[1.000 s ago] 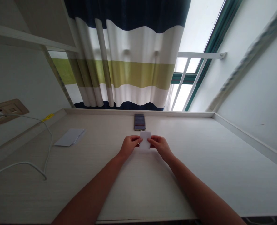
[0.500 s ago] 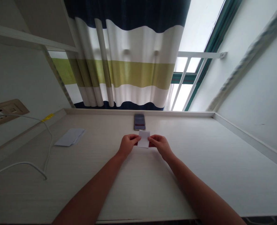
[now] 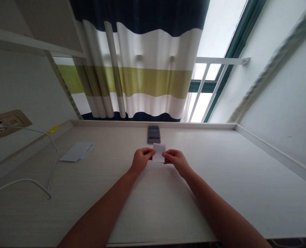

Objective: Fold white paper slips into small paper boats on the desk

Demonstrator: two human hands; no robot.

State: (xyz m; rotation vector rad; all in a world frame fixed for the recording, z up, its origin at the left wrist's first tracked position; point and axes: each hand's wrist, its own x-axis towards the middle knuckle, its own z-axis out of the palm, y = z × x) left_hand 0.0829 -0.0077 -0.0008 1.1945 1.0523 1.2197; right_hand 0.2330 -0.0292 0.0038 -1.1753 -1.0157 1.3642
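Both my hands are raised a little above the pale wood-grain desk (image 3: pixel 153 203), near its middle. Between them is a small white piece of paper (image 3: pixel 159 153), possibly folded. My left hand (image 3: pixel 141 160) pinches its left edge, and my right hand (image 3: pixel 175 162) pinches its right edge. The fingertips partly hide those edges. Just beyond the paper, a smartphone (image 3: pixel 154 134) lies flat with its screen up, close to the far edge of the desk.
A small stack of white paper or envelopes (image 3: pixel 77 151) lies to the left. A white cable (image 3: pixel 51 165) loops across the desk from a wall socket (image 3: pixel 9 122). A raised trim runs along the desk's far and right edges, below a striped curtain (image 3: pixel 142 69).
The white paper has shifted slightly left and turned a little more upright between my fingers. My hands have barely moved, and the phone and the stack stay where they were.
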